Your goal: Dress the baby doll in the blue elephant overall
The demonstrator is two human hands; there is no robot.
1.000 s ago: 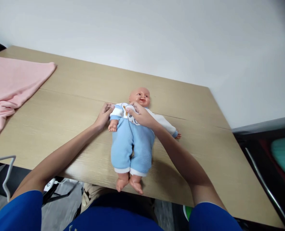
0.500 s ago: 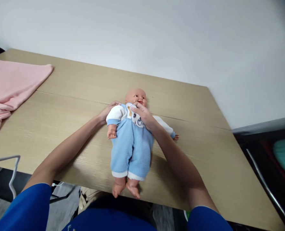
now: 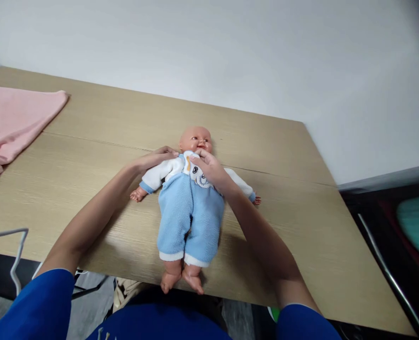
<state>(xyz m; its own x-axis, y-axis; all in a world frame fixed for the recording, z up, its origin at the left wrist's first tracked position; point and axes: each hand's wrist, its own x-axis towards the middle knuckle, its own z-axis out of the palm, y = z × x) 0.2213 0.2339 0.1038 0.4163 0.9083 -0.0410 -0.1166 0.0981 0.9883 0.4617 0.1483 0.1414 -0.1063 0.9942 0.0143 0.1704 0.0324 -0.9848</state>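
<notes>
On its back lies a bald baby doll (image 3: 195, 138), head away from me and bare feet at the near table edge. It wears a fleece romper (image 3: 191, 212), light blue with white sleeves and an animal face on the chest. My left hand (image 3: 159, 157) is at the romper's shoulder on the left side, fingers closed on the fabric near the neck. Across the chest, just under the chin, my right hand (image 3: 209, 167) pinches the romper's collar and covers part of the animal face. The doll's arms are spread to both sides.
All of this is on a light wooden table (image 3: 294, 226) with a seam across it. A pink cloth (image 3: 14, 118) lies at the far left. White wall stands behind. A white metal frame (image 3: 20, 255) rises at the near left; a dark chair with a teal patch (image 3: 418, 222) is right.
The doll's arm on the left has swung outward, away from its body. My left wrist has risen slightly with it. My right hand stays at the collar, and the view has shifted slightly.
</notes>
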